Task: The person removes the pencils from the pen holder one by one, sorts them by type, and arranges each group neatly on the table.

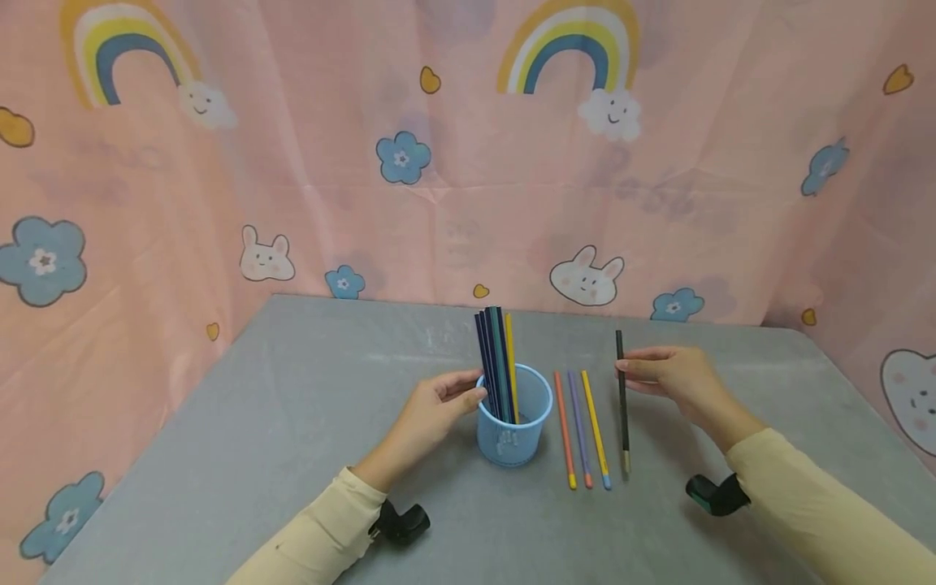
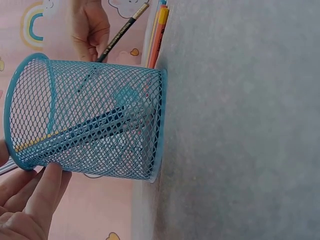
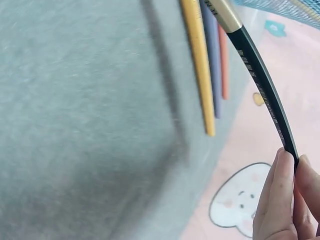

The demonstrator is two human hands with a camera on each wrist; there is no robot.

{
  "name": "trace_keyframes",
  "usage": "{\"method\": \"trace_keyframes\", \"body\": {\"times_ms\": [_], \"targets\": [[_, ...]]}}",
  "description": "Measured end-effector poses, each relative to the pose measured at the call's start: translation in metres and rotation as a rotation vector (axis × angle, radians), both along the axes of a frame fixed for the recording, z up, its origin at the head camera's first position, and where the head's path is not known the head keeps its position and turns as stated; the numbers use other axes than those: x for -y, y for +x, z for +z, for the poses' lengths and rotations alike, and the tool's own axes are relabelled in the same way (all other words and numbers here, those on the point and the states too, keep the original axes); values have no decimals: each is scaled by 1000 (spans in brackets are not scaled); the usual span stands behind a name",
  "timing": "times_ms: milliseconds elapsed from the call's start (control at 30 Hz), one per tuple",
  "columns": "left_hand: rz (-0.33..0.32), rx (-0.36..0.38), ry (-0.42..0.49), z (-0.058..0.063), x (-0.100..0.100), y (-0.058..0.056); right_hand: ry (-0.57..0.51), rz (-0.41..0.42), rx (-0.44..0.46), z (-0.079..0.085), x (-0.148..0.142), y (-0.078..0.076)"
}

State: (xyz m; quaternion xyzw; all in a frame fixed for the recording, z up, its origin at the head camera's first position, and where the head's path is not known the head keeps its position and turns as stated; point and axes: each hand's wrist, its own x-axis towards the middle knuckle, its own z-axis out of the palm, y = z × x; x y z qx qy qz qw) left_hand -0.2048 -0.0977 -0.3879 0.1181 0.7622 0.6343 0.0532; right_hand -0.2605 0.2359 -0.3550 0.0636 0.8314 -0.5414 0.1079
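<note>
Printed pink cloth (image 1: 461, 211) backs the grey table (image 1: 344, 382); a black device (image 1: 402, 526) sits at each wrist, two in all; one blue mesh cup (image 1: 509, 448) stands upright; between it and the dark pencil (image 1: 623, 414) lie three loose pencils side by side, one red-orange pencil (image 1: 565, 431), one purple pencil (image 1: 580, 431), one yellow pencil (image 1: 595, 431); inside the cup, one more yellow pencil (image 1: 512, 366) plus several dark pencils (image 1: 489, 357), overlapping, exact count unreadable; left hand (image 1: 431, 414) curves thumb and fingers about the rim's left side; right hand (image 1: 683, 386) pinches the single dark pencil, its grip nearer the far end, pale-tipped end toward the person.
</note>
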Motion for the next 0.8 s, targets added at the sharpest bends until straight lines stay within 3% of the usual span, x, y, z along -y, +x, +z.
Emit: {"method": "trace_keyframes", "body": {"times_ms": [133, 433, 800], "targets": [[5, -6, 6, 0, 0, -1, 24, 10, 27, -7, -1, -4], [-8, -3, -2, -3, 1, -1, -29, 49, 67, -25, -2, -5], [-8, -4, 0, 0, 0, 0, 21, 40, 94, -34, 3, -8]]}}
